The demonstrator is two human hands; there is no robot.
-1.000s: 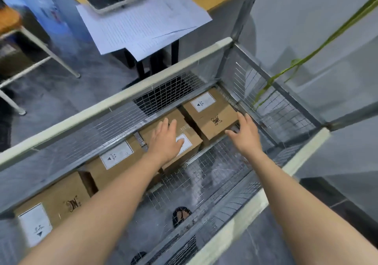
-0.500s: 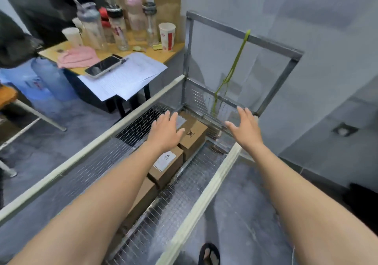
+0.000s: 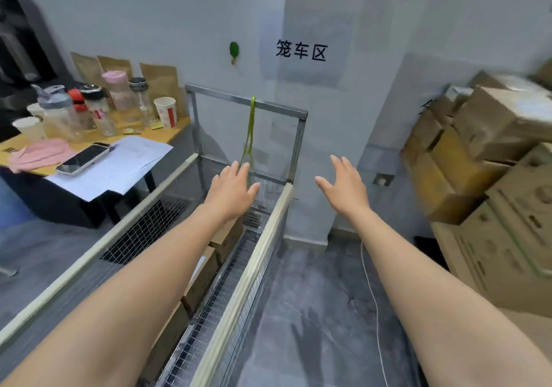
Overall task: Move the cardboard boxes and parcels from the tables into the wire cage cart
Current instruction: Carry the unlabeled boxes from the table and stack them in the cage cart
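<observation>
Hands – left hand (image 3: 231, 189), right hand (image 3: 343, 185) – spread, empty, above wire cage cart (image 3: 270, 219)

A wooden worktop (image 3: 179, 125) stood at the left against the pale wall. On it a phone (image 3: 83, 158) lay face up on loose papers (image 3: 128, 167) that overhung the near edge, with a pink cloth (image 3: 38, 153) just beside it. Behind them stood a cluster of bottles (image 3: 118, 97), a red-and-white paper cup (image 3: 166, 112) and a white cup (image 3: 28, 126), with brown paper bags (image 3: 158, 82) leaning on the wall. Higher up, a small green hook (image 3: 234, 50) was fixed beside a sheet with black characters (image 3: 301, 50). A green strap (image 3: 251, 129) hung down below the hook. A thin white cord (image 3: 372, 294) trailed across the grey floor (image 3: 313, 312).
</observation>
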